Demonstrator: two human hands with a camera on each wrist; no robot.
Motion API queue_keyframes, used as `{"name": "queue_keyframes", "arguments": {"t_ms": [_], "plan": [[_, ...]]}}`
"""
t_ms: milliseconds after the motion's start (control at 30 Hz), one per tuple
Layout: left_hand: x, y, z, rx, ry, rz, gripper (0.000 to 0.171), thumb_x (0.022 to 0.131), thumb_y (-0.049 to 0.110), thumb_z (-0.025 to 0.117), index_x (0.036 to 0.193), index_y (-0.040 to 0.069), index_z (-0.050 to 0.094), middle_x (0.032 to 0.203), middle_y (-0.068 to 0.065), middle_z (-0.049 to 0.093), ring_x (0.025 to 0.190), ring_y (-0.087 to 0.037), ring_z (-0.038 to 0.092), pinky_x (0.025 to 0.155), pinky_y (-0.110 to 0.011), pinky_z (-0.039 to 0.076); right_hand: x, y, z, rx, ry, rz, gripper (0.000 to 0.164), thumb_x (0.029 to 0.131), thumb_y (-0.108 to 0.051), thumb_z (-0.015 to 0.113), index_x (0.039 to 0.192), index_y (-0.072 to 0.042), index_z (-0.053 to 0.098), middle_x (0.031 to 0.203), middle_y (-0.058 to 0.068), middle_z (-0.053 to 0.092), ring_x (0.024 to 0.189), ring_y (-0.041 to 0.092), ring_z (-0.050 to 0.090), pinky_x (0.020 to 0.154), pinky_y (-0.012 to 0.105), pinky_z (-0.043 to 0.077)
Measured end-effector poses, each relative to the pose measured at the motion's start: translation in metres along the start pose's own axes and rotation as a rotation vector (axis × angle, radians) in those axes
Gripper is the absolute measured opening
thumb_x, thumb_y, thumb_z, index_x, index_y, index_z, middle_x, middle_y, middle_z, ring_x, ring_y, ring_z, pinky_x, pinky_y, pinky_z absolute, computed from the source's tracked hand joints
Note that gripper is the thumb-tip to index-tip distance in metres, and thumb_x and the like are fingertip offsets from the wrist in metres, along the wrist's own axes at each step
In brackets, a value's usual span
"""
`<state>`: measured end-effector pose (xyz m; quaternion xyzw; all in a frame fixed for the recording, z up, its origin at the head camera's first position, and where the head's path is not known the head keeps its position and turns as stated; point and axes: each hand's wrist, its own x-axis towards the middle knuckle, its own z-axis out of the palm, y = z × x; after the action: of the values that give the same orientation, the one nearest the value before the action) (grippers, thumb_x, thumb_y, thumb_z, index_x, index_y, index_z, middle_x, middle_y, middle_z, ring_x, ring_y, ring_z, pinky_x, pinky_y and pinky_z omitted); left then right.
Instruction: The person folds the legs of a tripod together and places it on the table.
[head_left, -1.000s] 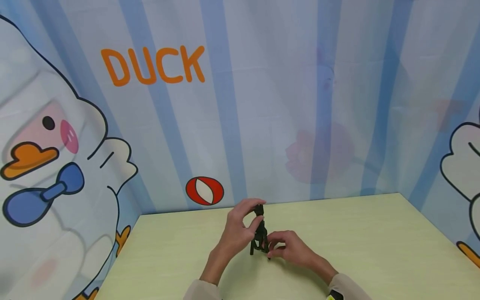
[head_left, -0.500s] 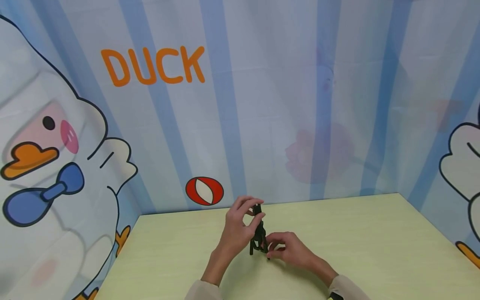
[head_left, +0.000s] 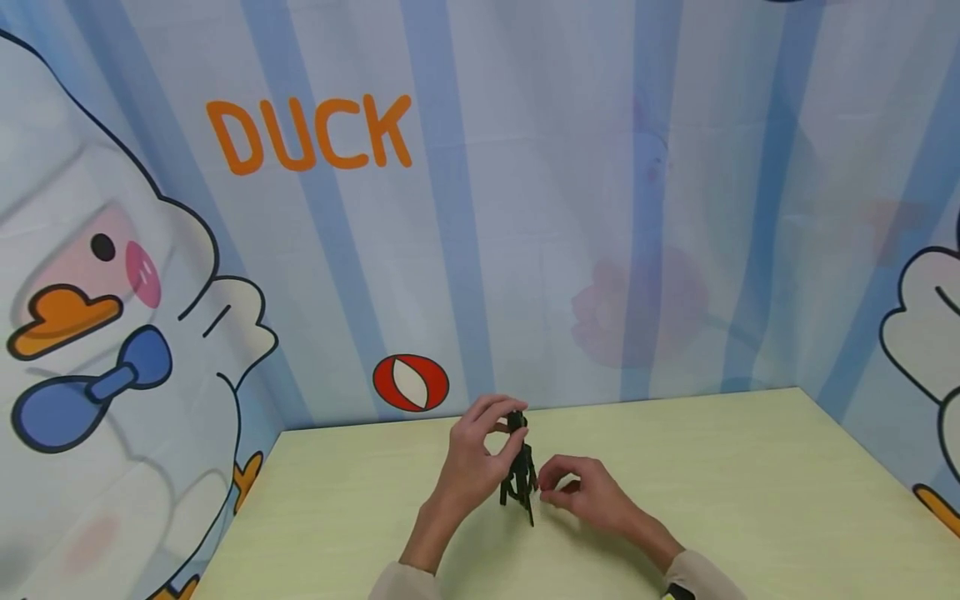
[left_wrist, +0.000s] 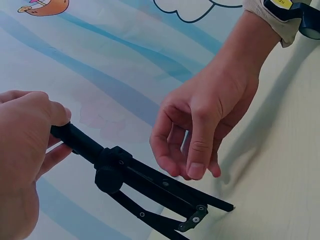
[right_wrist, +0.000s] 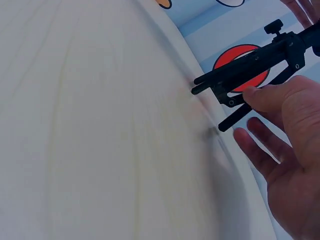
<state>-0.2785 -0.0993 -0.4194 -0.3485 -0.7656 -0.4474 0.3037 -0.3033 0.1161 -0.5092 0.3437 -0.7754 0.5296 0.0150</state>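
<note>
A small black tripod [head_left: 521, 479] stands upright on its legs, its lower part spread over the table. My left hand [head_left: 474, 454] grips the top of its column between thumb and fingers, as the left wrist view also shows with the tripod's column [left_wrist: 85, 142]. My right hand [head_left: 588, 492] is just right of the legs, fingers loosely bent with nothing between them. In the left wrist view the right hand [left_wrist: 202, 117] is close over one leg [left_wrist: 200, 196]. The thumb [right_wrist: 267, 97] overlaps the leg hinge in the right wrist view.
The pale yellow table [head_left: 712, 467] reaches back to a striped blue cloth backdrop [head_left: 540, 208] printed with a duck [head_left: 82, 333] and a red ball [head_left: 410, 382]. A dark watch-like band [head_left: 678, 592] is on the right wrist.
My right hand has come away from the tripod leg, slightly right and up. The tripod has turned a little, one leg now pointing toward me. My left hand keeps its hold on the top.
</note>
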Motion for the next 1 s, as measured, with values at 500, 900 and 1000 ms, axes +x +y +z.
{"name": "queue_keyframes", "arguments": {"t_ms": [500,900,1000], "plan": [[-0.0027,-0.0018,-0.0004,-0.134,-0.039,-0.067,0.044,0.093,-0.010,0.071,0.132,0.010,0.067,0.133,-0.008,0.067,0.118,-0.025,0.067,0.090,-0.034,0.060,0.0003,0.0017,0.0006,0.113,-0.032,-0.004,0.024,0.097,0.006,0.066,0.121,0.003,0.066,0.115,0.021,0.069,0.106,0.032,0.069,0.091,0.037,0.061],[-0.0011,-0.0010,-0.0058,-0.166,-0.097,-0.114,0.042,0.095,-0.011,0.067,0.131,0.011,0.067,0.143,-0.003,0.062,0.124,-0.022,0.065,0.095,-0.034,0.059,0.0001,-0.0005,0.0012,0.160,-0.120,-0.013,0.022,0.098,0.007,0.062,0.119,0.006,0.068,0.115,0.025,0.069,0.105,0.037,0.070,0.087,0.034,0.062],[-0.0013,-0.0024,-0.0052,-0.133,-0.059,-0.079,0.036,0.094,-0.005,0.073,0.126,0.010,0.069,0.136,-0.006,0.064,0.119,-0.023,0.066,0.090,-0.035,0.061,0.0003,-0.0008,0.0007,0.151,-0.144,-0.015,0.022,0.099,0.006,0.062,0.120,0.004,0.069,0.116,0.024,0.069,0.105,0.034,0.070,0.088,0.034,0.062]]}}
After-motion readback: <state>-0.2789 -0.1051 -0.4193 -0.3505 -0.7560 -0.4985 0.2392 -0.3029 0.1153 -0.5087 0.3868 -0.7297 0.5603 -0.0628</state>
